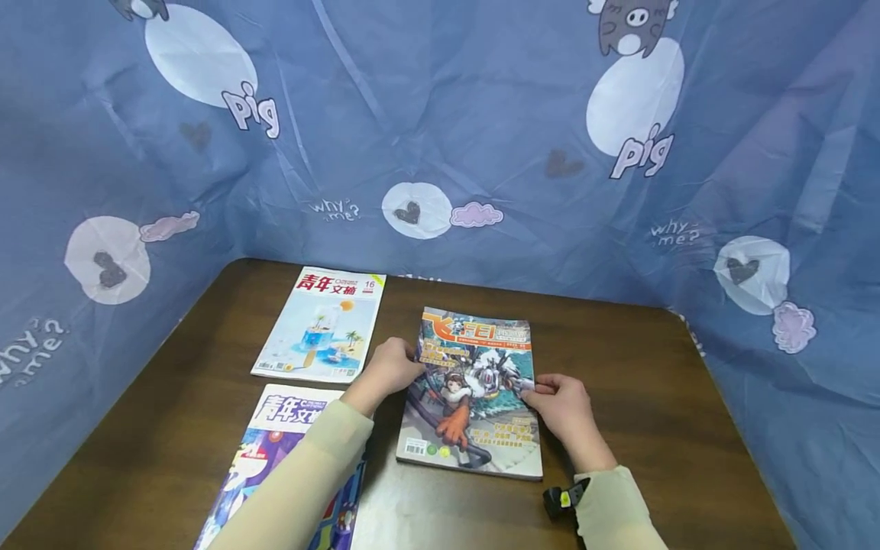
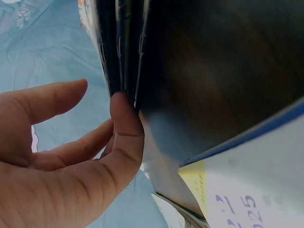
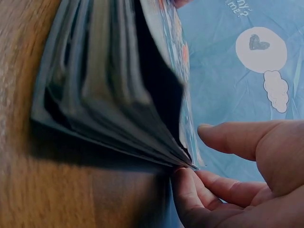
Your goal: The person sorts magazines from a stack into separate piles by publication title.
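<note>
A stack of magazines (image 1: 481, 389) lies near the middle of the table; its top cover has an orange title and cartoon figures. My left hand (image 1: 395, 365) is at the stack's left edge. In the left wrist view, a bent finger touches the spines (image 2: 121, 57), while the thumb stays apart. At the right edge is my right hand (image 1: 567, 412). The right wrist view shows its fingertips (image 3: 183, 178) touching the edge of the slightly fanned pages (image 3: 99, 95), with the thumb over the cover side, apart from it.
Left of the stack lies a magazine (image 1: 330, 325) with a red title. Nearer, a purple magazine (image 1: 275, 431) is partly covered by my left sleeve (image 1: 309, 481). A black strap device (image 1: 564, 498) sits at my right wrist. Blue printed cloth (image 1: 440, 137) hangs behind the wooden table (image 1: 619, 351).
</note>
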`<state>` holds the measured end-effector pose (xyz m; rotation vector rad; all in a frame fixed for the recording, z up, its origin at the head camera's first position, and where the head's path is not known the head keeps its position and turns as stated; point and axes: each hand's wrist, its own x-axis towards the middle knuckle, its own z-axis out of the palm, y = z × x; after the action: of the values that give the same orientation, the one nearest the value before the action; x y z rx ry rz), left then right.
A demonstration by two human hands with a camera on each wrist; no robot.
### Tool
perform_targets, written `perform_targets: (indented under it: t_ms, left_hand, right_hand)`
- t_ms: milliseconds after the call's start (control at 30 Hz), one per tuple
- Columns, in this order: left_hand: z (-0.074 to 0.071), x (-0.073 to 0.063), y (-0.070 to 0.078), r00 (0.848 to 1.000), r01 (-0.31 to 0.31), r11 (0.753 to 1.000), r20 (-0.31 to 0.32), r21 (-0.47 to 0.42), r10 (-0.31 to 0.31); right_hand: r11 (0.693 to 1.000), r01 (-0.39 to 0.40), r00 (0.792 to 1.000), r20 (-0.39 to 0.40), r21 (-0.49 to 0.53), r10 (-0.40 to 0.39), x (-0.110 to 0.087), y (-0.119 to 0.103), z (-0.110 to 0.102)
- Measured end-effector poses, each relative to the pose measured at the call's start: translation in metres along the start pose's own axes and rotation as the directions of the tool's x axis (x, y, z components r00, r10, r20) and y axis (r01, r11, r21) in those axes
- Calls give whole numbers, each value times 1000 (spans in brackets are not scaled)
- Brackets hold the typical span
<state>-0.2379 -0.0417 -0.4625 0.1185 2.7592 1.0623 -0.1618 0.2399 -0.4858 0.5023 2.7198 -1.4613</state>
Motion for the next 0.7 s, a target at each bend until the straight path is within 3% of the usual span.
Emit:
perform_targets:
  t_ms: [267,700]
  left_hand:
    - [3,-8,-11,999,32,999,13,-8,-32]
    - [0,0,1,1000,21,1000,15,-17,-21]
  right_hand:
    - [1000,5,1000,13,-18,-4,-5,4,10]
    - [999,-16,1000,20,-31,17,1,0,0]
